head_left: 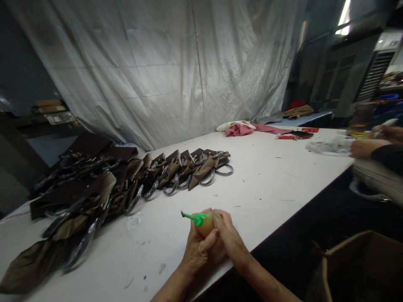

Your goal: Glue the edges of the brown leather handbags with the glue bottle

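Observation:
Both my hands are wrapped round a small translucent, yellowish squeeze bottle (207,227) with a green cap and a thin green nozzle. The bottle is tilted, its nozzle pointing left and its tip dark. My left hand (199,247) grips it from the left and below. On the other side, my right hand (227,231) closes round the bottle with its thumb on top. Fingers partly hide the bottle's body. Both hands are low over the white table (252,193), near its front edge.
A row of dark brown handbags (170,167) with plastic-wrapped handles overlaps along the left of the table. Pink cloth (239,129) lies at the back. Another person's hand (365,147) is at the far right beside clear plastic (329,147). An open brown bag (362,264) stands at lower right.

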